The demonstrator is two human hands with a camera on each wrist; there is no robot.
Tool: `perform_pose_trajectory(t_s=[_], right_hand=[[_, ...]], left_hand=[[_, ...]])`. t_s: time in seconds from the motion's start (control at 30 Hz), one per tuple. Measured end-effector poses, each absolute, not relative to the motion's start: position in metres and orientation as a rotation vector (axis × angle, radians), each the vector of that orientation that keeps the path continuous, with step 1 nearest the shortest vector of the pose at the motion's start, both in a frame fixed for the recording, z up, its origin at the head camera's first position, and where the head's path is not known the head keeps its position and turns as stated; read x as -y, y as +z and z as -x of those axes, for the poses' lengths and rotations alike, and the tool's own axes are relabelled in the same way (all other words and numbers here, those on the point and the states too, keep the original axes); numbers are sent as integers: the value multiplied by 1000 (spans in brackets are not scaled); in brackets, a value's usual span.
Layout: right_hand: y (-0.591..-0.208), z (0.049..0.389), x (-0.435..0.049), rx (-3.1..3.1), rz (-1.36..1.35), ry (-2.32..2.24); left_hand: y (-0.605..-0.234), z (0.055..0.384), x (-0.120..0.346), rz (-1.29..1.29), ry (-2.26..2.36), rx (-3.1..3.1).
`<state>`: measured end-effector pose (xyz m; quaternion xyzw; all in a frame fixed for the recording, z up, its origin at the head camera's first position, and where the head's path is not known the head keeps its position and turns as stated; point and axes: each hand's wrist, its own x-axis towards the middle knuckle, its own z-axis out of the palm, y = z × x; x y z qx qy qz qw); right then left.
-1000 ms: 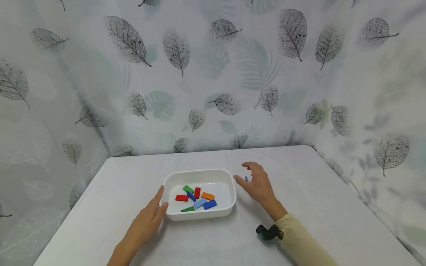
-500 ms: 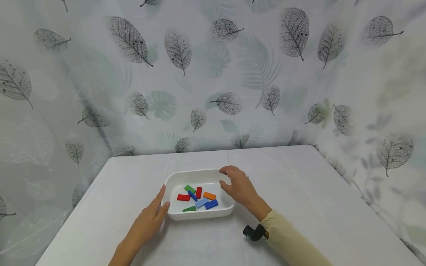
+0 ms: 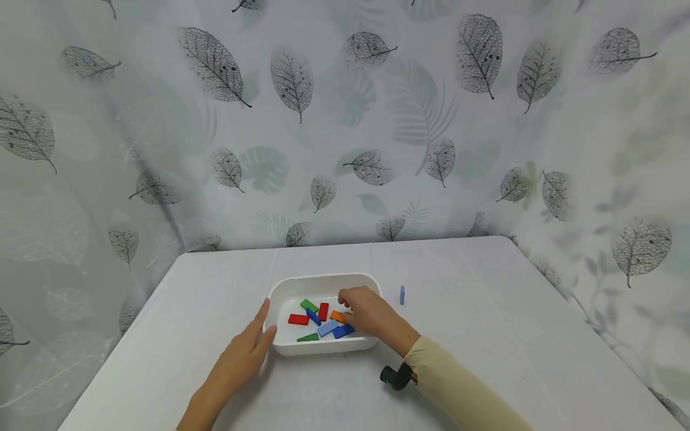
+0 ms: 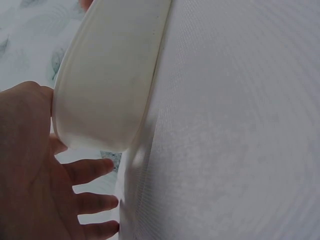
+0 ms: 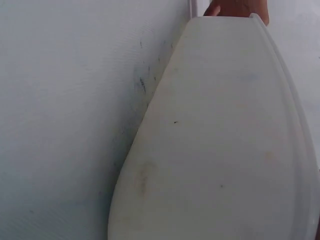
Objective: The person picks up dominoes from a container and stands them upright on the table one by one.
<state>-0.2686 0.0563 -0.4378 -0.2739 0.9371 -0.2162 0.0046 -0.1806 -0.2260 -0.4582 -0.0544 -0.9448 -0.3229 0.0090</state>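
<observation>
A white tray point(image 3: 323, 346) holds several small flat blocks. Among them are a green block point(image 3: 309, 305), a red block point(image 3: 299, 319), a dark blue block point(image 3: 343, 331), a light blue block point(image 3: 328, 328) and an orange block point(image 3: 336, 316). My left hand point(image 3: 237, 359) rests against the tray's left end, fingers straight; in the left wrist view the hand point(image 4: 40, 170) has its lower fingers spread below the rim. My right hand point(image 3: 369, 311) reaches over the tray's right side, bent fingers and thumb apart beside the orange block. It partly covers that block and the dark blue one.
On the white-covered table point(image 3: 485, 335), right of the tray, a slim blue block point(image 3: 402, 295) stands on edge. A leaf-patterned curtain point(image 3: 345, 131) hangs behind and at both sides. A black device point(image 3: 396, 377) sits at the right wrist.
My right hand has moved left from beside the blue block on the table, over the tray's rim, to the orange block. The left hand stays at the tray's left end.
</observation>
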Motion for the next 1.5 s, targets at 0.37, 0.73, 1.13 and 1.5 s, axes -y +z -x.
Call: perform_pose_trajectory(t_s=[0.37,0.73,1.13,1.5], right_hand=[[-436,273,-41,-2881,827,-527],[-438,277,-34,-2907,818,-403],[-440,275,-36,-2918,846,-446],[-442,276,-32,-2942,865,-436]], left_hand=[[-455,181,228,155,-987,2959],[-458,180,230,140,-983,2974],[-458,182,230,160,-1000,2964],[-454,184,233,153,-992,2981]])
